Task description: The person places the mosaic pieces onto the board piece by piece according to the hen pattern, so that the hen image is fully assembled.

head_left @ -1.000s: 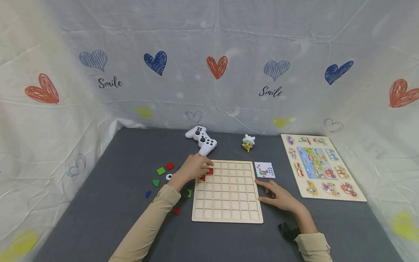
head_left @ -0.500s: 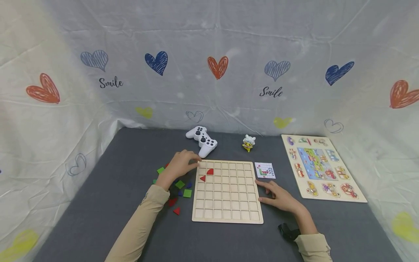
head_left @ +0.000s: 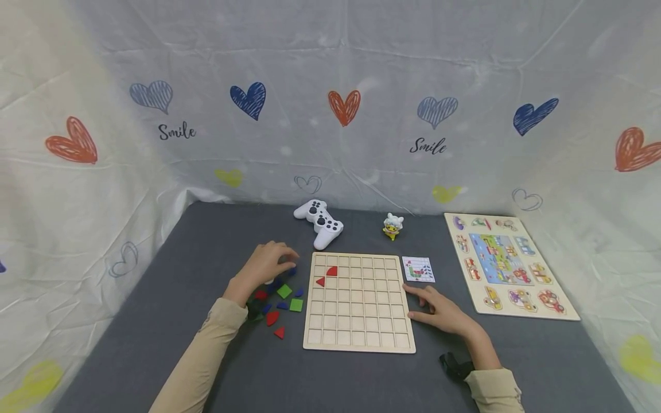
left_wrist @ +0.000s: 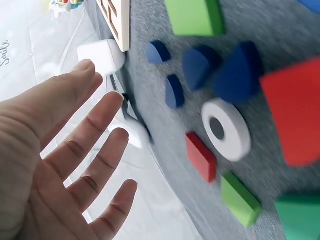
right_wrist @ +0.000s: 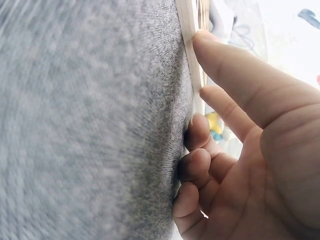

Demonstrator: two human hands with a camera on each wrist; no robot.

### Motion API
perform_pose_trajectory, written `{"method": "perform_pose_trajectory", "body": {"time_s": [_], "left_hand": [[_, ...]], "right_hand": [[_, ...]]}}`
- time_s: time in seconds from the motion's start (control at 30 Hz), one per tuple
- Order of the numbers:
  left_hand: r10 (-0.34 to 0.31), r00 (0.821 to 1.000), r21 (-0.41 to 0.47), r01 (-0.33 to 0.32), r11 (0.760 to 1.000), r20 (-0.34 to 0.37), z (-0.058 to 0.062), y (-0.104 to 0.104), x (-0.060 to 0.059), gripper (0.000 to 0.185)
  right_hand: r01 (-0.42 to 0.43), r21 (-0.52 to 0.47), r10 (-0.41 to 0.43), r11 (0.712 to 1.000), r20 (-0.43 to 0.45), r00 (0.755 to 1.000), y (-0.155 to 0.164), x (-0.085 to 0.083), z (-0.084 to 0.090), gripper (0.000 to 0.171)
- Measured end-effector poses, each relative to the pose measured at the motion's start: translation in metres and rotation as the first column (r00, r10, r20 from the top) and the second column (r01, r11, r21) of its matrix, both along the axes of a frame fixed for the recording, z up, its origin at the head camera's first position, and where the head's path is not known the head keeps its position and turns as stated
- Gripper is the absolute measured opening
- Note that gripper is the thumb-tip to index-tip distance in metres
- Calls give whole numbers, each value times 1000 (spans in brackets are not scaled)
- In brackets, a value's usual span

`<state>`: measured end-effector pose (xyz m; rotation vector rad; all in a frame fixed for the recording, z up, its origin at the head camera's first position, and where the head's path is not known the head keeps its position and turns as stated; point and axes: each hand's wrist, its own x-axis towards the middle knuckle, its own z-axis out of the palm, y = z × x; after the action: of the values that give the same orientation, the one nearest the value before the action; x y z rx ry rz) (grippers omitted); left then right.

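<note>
My left hand [head_left: 264, 265] hovers over loose coloured pieces left of the wooden grid board [head_left: 358, 338], its fingers spread and holding nothing. In the left wrist view a white ring [left_wrist: 235, 131], a red square piece [left_wrist: 201, 156], a bright green piece [left_wrist: 241, 199] and several blue pieces lie on the cloth beside that hand. Two red pieces sit in the board's upper left: a rounded one [head_left: 332, 271] and a triangle [head_left: 321, 281]. My right hand [head_left: 444, 312] touches the board's right edge with thumb and index fingertips, the other fingers bent against the cloth.
A white game controller [head_left: 320, 222] lies behind the board, with a small figurine [head_left: 392, 226] to its right. A printed pattern card [head_left: 419, 269] lies right of the board. Farther right is a wooden picture puzzle [head_left: 516, 307]. A hanging cloth [head_left: 382, 69] encloses the back.
My left hand has moved from the board's upper left corner leftward to above the loose pieces. Those two red pieces are now uncovered on the grid. My right hand has stayed in place.
</note>
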<state>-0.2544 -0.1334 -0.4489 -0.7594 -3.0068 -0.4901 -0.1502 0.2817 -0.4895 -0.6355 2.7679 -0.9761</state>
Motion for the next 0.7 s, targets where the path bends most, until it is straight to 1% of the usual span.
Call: {"method": "perform_pose_trajectory", "body": {"time_s": [0.13,0.3,0.53,0.7], "left_hand": [[0,1000,-22,0,1000,6,1,-9,5,21],[-5,1000,-51,6,999,20,-3,-22,11,21],[-5,998,-32,8,999,70,-7,-38,22,26],[-8,998,-61,12,998,68,-7,-45,26,28]], "right_hand": [[0,-1,-1,1000,-6,1000,-1,0,0,63],[-5,1,5,1000,-8,1000,-1,0,1,62],[-6,4,6,1000,-17,1000,-2,1,4,62],[-8,1,8,1000,-17,1000,-1,1,3,62]]}}
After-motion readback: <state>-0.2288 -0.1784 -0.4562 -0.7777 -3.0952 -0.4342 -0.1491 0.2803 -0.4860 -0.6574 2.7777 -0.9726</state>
